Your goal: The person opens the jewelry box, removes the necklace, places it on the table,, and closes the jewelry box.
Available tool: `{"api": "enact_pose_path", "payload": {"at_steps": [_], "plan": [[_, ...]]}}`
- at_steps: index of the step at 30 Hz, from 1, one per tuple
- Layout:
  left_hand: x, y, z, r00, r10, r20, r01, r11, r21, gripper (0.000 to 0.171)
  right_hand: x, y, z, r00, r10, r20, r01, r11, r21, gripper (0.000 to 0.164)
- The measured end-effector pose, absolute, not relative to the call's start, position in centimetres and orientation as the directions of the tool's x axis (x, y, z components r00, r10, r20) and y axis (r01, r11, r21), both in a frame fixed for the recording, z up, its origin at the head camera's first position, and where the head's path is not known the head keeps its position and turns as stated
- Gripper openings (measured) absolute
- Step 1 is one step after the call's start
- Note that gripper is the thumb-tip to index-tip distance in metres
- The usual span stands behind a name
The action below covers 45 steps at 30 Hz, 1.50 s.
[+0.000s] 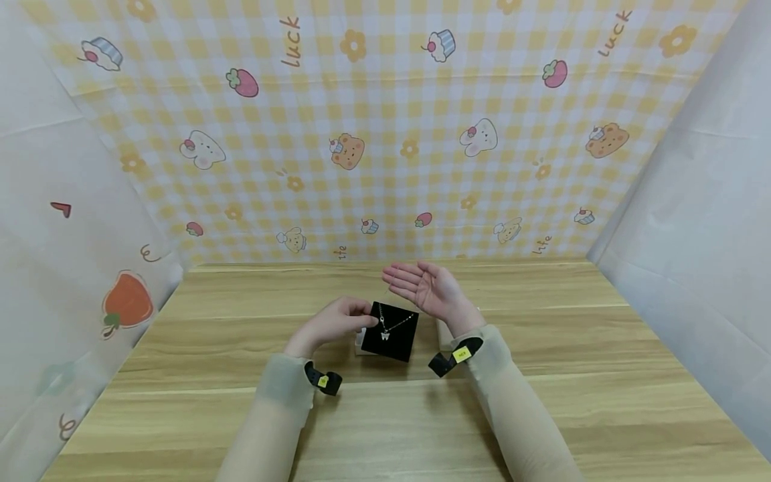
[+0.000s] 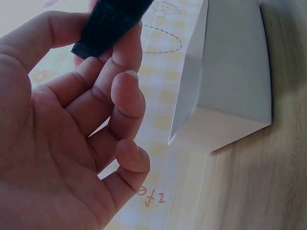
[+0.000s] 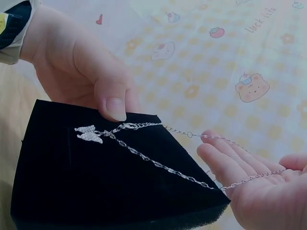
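Note:
My left hand [image 1: 340, 323] pinches a square black velvet pad [image 1: 394, 349] by its edge, thumb on top and fingers beneath. A silver necklace [image 3: 158, 165] with a butterfly pendant [image 3: 88, 134] lies across the pad's face, near the left thumb. Beyond the pad's far edge, its chain runs over to my right hand [image 1: 436, 292]. The right palm faces up with straight fingers, and the chain rests across them in the right wrist view. The other left fingers [image 2: 129, 96] bend loosely below the pad in the left wrist view.
A white box [image 2: 230, 72] stands on the wooden table [image 1: 385, 428], partly hidden under the pad in the head view. Another pale box [image 1: 444, 337] sits by the right wrist. A checked cloth [image 1: 385, 181] with cartoon prints hangs behind, and white cloth [image 1: 693, 221] closes the sides.

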<state>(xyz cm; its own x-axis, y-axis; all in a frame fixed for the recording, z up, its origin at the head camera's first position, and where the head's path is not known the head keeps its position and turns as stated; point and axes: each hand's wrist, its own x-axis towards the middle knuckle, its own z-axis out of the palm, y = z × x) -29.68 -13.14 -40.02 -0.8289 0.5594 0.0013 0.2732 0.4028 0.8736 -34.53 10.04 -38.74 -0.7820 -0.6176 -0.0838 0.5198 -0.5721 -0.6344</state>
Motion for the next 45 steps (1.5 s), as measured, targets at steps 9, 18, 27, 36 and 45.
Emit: {"api": "enact_pose_path", "payload": {"at_steps": [9,18,27,36,45], "plan": [[-30.4,-13.3,-41.0,-0.819,0.574,0.0,0.283,0.404,0.87,0.025,-34.5,10.1,-38.6,-0.789,-0.609,-0.085,0.522,-0.59,-0.616,0.056],[-29.7,-13.0,-40.1,-0.823,0.568,0.004,0.283,0.405,0.869,0.023,-34.5,10.1,-38.4,-0.792,-0.606,-0.076,0.514,-0.593,-0.62,0.056],[-28.6,-12.9,-38.3,-0.816,0.577,0.007,0.288,0.396,0.872,0.022,-34.2,10.1,-38.0,-0.787,-0.615,-0.05,0.514,-0.608,-0.605,0.057],[-30.4,-13.2,-40.9,-0.82,0.573,0.0,0.275,0.393,0.878,0.022,-33.7,10.0,-37.5,-0.769,-0.639,-0.012,0.504,-0.595,-0.626,0.057],[-30.4,-13.3,-41.0,-0.819,0.574,-0.005,0.265,0.387,0.883,0.021,-33.6,10.0,-37.4,-0.771,-0.637,-0.006,0.504,-0.603,-0.618,0.058]]}}
